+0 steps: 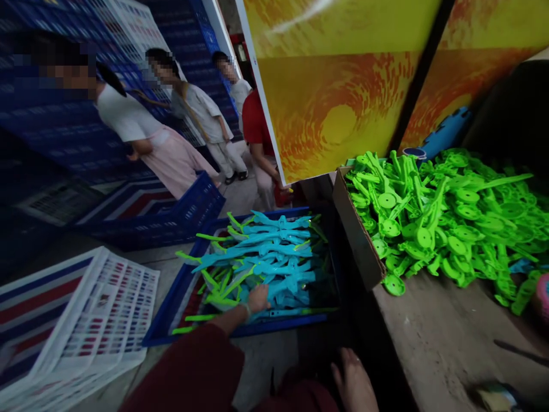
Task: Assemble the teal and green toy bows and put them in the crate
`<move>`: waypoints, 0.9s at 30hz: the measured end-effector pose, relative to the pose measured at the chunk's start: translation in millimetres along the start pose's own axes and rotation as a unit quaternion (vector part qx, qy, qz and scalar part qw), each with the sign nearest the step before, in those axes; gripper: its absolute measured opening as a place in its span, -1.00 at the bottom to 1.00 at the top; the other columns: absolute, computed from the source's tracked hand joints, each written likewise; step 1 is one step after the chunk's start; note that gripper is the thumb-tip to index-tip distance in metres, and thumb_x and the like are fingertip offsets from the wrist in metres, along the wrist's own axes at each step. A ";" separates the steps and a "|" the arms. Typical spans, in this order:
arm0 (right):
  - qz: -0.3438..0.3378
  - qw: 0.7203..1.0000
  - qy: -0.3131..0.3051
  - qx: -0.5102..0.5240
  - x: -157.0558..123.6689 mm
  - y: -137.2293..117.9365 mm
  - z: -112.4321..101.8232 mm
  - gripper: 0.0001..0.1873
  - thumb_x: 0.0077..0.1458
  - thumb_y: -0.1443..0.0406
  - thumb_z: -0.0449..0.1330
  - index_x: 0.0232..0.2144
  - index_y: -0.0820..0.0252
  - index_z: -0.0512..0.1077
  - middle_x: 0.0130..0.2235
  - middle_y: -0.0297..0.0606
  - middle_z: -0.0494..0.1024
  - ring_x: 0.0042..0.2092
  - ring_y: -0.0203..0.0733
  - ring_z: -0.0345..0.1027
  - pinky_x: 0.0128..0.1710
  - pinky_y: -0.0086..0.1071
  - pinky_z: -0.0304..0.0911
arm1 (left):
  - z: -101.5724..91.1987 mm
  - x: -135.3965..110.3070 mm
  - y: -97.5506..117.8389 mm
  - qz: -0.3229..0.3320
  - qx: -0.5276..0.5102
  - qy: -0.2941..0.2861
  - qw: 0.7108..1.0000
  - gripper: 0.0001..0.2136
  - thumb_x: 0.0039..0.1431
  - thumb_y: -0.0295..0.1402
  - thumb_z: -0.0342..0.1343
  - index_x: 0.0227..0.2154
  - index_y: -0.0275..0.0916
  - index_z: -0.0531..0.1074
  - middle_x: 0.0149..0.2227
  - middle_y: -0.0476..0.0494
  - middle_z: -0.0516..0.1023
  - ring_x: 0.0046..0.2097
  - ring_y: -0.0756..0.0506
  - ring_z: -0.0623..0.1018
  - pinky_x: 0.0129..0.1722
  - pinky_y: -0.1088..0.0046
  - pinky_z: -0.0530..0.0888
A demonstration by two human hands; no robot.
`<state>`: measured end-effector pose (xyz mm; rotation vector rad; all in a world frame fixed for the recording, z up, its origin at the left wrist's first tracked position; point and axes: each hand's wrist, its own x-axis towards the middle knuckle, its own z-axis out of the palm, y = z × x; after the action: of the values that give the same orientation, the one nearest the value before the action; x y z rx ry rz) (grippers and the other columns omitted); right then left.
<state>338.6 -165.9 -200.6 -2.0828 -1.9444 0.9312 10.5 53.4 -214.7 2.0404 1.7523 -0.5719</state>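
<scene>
My left hand [258, 298] reaches into a blue crate [160, 323] on the floor. Its fingers are curled down at the edge of a light-blue plastic part [288, 284], one of several stacked in a row; the fingertips are partly hidden. Long bright-green plastic pieces [223, 280] lie among and under the blue ones, some sticking out past the crate's left side. Low in the view, my right hand [355, 382] is near my lap beside the workbench. Its fingers are stretched out and nothing shows in them.
A cardboard box [358, 234] and a big heap of green plastic parts [446, 223] sit on the workbench [429, 332] at right. A white crate [115, 309] stands at left. An orange-yellow panel [343, 86] hangs behind; several people [201, 114] are beyond the crates.
</scene>
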 end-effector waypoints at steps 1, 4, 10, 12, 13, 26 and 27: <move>0.002 1.000 0.014 0.005 -2.2 -3.6 -5.9 -0.56 0.29 0.30 0.00 0.11 0.38 0.44 0.08 0.09 0.54 0.11 0.07 0.48 0.11 -0.21 0.37 | -4.6 -0.7 -6.3 -0.002 0.006 0.021 1.000 -0.62 0.31 -0.21 0.17 0.10 -0.24 0.37 0.14 -0.25 0.41 0.09 -0.24 0.48 0.06 0.03 0.49; -0.001 0.999 0.042 0.026 -8.0 -12.2 -22.8 -0.59 0.30 0.26 0.01 0.08 0.35 0.45 0.05 0.08 0.56 0.08 0.06 0.49 0.10 -0.22 0.36 | -1.1 -5.3 -30.4 -0.009 0.008 0.060 0.998 -0.60 0.31 -0.22 0.16 0.15 -0.22 0.34 0.21 -0.26 0.35 0.16 -0.27 0.43 0.12 -0.03 0.44; -0.037 0.999 0.015 0.004 -11.5 -16.8 -33.0 -0.58 0.31 0.24 -0.04 0.04 0.34 0.45 0.00 0.06 0.57 0.04 0.06 0.48 0.07 -0.19 0.35 | 50.6 -2.6 -45.6 -0.100 0.010 0.075 0.992 -0.55 0.31 -0.21 0.16 0.19 -0.21 0.31 0.27 -0.28 0.28 0.24 -0.32 0.35 0.20 -0.13 0.34; -0.038 0.999 0.015 -0.001 -12.2 -15.5 -31.2 -0.58 0.32 0.24 -0.05 0.05 0.33 0.44 0.00 0.04 0.57 0.04 0.05 0.48 0.06 -0.20 0.35 | 56.9 11.0 -43.7 -0.122 0.009 0.080 0.989 -0.56 0.31 -0.21 0.16 0.18 -0.21 0.32 0.26 -0.27 0.30 0.22 -0.31 0.37 0.19 -0.12 0.35; -0.036 0.999 0.014 -0.007 -12.1 -14.8 -30.3 -0.58 0.32 0.24 -0.05 0.05 0.33 0.44 0.00 0.05 0.56 0.04 0.05 0.47 0.06 -0.20 0.35 | 57.8 19.2 -43.1 -0.129 0.009 0.085 0.988 -0.57 0.31 -0.21 0.16 0.18 -0.22 0.32 0.25 -0.27 0.31 0.21 -0.31 0.38 0.18 -0.11 0.37; -0.044 0.999 0.001 0.016 -4.0 -11.3 -25.6 -0.61 0.31 0.21 -0.04 0.00 0.32 0.44 -0.06 0.03 0.55 -0.01 0.05 0.47 0.00 -0.20 0.35 | 110.2 10.5 -21.4 -0.068 -0.025 0.065 0.995 -0.42 0.29 -0.12 0.15 0.30 -0.15 0.18 0.40 -0.26 0.05 0.37 -0.40 0.12 0.31 -0.25 0.08; -0.050 0.999 -0.005 0.014 -2.6 -11.0 -25.0 -0.61 0.30 0.21 -0.04 -0.02 0.32 0.44 -0.08 0.02 0.56 -0.03 0.05 0.48 -0.01 -0.19 0.35 | 112.8 9.5 -18.1 -0.065 -0.029 0.063 0.995 -0.42 0.29 -0.11 0.15 0.30 -0.15 0.18 0.40 -0.26 0.05 0.37 -0.40 0.12 0.31 -0.25 0.08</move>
<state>342.3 -159.1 -174.2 -1.9501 -2.0064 0.9452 -12.2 3.1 -315.1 1.9709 1.9623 -0.4333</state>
